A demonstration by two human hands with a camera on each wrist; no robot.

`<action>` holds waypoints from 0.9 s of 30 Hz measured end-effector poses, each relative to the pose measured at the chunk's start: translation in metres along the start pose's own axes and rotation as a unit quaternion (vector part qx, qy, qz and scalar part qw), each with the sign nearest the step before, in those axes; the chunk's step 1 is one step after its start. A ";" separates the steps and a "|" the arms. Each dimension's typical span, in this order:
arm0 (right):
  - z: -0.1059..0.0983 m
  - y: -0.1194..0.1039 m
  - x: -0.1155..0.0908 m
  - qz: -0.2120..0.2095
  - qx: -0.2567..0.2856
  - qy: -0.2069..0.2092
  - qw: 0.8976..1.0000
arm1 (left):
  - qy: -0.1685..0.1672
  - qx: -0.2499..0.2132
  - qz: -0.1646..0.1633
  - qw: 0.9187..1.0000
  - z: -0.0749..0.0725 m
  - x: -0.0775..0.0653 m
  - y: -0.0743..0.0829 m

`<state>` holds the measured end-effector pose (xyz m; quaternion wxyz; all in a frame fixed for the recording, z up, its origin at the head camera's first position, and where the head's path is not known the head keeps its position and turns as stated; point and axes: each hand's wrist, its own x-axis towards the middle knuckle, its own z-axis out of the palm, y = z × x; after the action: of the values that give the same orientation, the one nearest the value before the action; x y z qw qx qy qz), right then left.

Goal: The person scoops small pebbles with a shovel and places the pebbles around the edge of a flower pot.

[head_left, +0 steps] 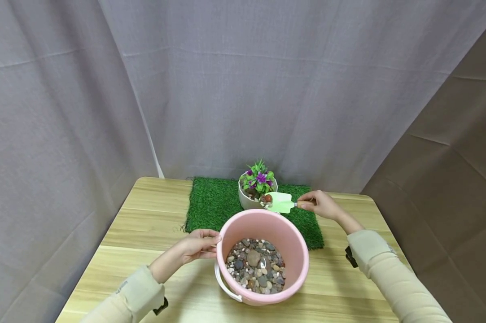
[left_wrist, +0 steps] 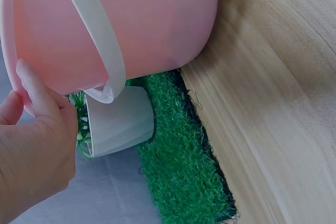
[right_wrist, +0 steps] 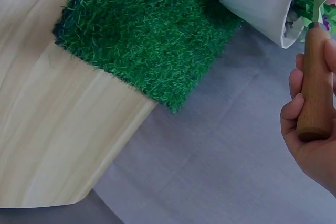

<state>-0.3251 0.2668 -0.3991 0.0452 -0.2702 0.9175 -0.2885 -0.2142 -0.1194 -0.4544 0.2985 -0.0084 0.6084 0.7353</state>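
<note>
A pink bucket with pebbles in its bottom stands on the table. My left hand pinches the bucket's left rim between thumb and fingers; the left wrist view shows the same grip beside the white bucket handle. My right hand grips the wooden handle of a pale green trowel. Several stones, one reddish, lie at the trowel's tip, over the near edge of a white flowerpot. In the pot is a plant with purple flowers. Whether the trowel touches the pot I cannot tell.
A green artificial grass mat lies under the pot, behind the bucket. The wooden table ends at grey curtains at the back and a brown cloth on the right.
</note>
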 end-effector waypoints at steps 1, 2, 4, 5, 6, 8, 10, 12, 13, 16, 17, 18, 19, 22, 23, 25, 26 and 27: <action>0.000 0.001 -0.001 -0.004 0.003 0.003 1.000 | 0.000 0.000 0.000 1.000 0.000 0.000 0.000; 0.001 0.003 -0.001 -0.008 0.005 0.009 1.000 | 0.000 -0.001 -0.001 1.000 0.000 0.000 0.000; -0.001 0.006 -0.004 -0.015 0.007 0.014 1.000 | -0.002 -0.001 -0.001 1.000 0.001 -0.001 0.001; -0.002 0.009 -0.005 -0.018 0.006 0.016 1.000 | -0.003 -0.001 -0.001 1.000 0.001 -0.001 0.001; -0.003 0.011 -0.007 -0.017 0.007 0.018 1.000 | -0.003 -0.001 -0.001 1.000 0.001 -0.001 0.001; -0.006 0.016 -0.009 -0.013 0.002 0.021 1.000 | -0.005 -0.002 0.002 1.000 0.001 -0.001 0.001; -0.009 0.021 -0.011 -0.008 -0.001 0.024 1.000 | -0.005 -0.002 0.004 1.000 0.001 -0.002 0.002; -0.011 0.025 -0.013 -0.003 -0.003 0.028 1.000 | -0.005 -0.001 0.004 1.000 0.001 -0.002 0.002; -0.012 0.028 -0.013 -0.001 -0.006 0.031 1.000 | -0.005 -0.001 0.004 1.000 0.001 -0.002 0.002; -0.012 0.034 -0.014 -0.001 -0.011 0.035 0.999 | -0.005 0.001 0.003 1.000 0.001 -0.001 0.002; -0.012 0.035 -0.014 -0.003 -0.012 0.036 0.999 | -0.006 0.001 0.004 1.000 0.001 -0.001 0.002; -0.011 0.037 -0.015 -0.004 -0.014 0.037 0.999 | -0.007 0.001 0.003 1.000 0.001 -0.001 0.001; -0.011 0.038 -0.015 -0.003 -0.015 0.039 0.999 | -0.008 0.001 0.003 1.000 0.001 -0.001 0.001; -0.012 0.042 -0.015 0.005 -0.011 0.039 0.999 | -0.009 0.000 0.001 1.000 0.000 0.000 0.000; -0.012 0.043 -0.015 0.008 -0.009 0.040 0.999 | -0.007 0.000 0.001 1.000 0.000 0.001 0.000; -0.015 0.044 -0.015 0.014 -0.010 0.042 0.999 | -0.003 0.000 -0.001 1.000 0.000 0.002 -0.001; -0.016 0.044 -0.014 0.019 -0.011 0.043 0.999 | -0.002 -0.001 -0.001 1.000 0.000 0.002 -0.001; -0.017 0.044 -0.014 0.022 -0.015 0.045 0.999 | -0.002 0.001 0.001 1.000 0.000 0.002 -0.001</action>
<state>-0.3381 0.3127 -0.4099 0.0059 -0.2368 0.9286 -0.2857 -0.2158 -0.1185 -0.4562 0.2992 -0.0065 0.6086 0.7349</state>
